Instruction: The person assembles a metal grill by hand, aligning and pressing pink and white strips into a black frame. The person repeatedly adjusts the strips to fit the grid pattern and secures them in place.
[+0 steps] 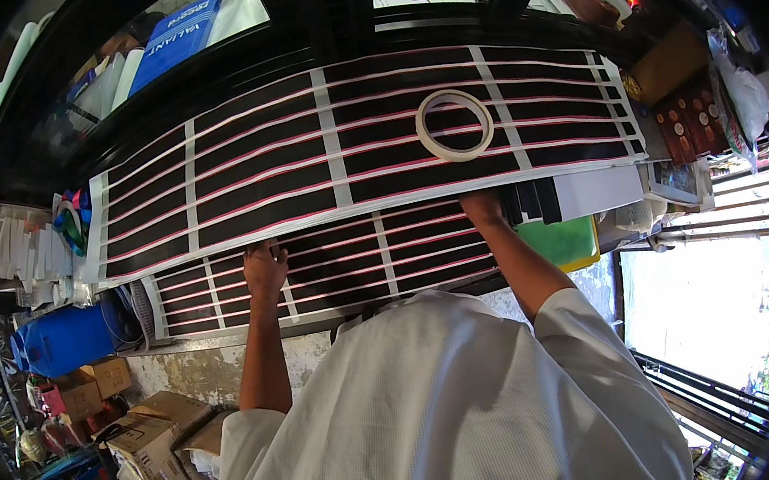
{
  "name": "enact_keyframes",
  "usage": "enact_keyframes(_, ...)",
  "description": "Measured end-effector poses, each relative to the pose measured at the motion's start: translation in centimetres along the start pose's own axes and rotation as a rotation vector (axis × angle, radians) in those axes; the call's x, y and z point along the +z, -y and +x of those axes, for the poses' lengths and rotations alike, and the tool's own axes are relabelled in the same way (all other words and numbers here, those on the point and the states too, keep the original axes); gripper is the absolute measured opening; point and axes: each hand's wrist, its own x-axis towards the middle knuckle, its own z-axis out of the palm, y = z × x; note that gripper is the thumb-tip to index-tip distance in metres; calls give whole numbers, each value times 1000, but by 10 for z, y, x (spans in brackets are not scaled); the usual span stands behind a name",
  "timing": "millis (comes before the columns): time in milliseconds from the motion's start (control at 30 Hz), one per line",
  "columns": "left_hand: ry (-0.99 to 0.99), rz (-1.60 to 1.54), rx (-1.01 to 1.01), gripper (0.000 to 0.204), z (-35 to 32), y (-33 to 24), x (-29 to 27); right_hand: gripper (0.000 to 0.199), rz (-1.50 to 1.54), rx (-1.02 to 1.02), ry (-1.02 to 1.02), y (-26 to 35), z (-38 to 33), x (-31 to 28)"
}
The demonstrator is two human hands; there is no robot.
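Note:
A long stack of sheets (262,140), with black blocks divided by white and red lines, spans the worktop. A roll of masking tape (458,154) lies flat on it, right of the middle. Below its near edge shows another sheet of the same pattern (335,264). My left hand (266,269) is at the stack's near edge, over the lower sheet, with its fingers curled; what they hold, if anything, is hidden. My right hand (482,203) reaches beneath the near edge further right, and the stack hides its fingers.
A green and yellow flat item (563,242) and a white sheet (597,191) lie right of my right arm. At the left stand a blue container (59,340) and cardboard boxes (157,437). A blue book (176,39) lies beyond the dark frame at the back.

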Motion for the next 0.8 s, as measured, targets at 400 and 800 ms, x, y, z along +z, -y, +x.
enact_keyframes(400, 7, 40, -33, 41, -2, 2, 9, 56, -121, -5, 357, 0, -5, -4)
enact_keyframes(800, 82, 160, -234, 50, -3, -30, -12, 46, 109, -173, -156, 15, 18, -31)
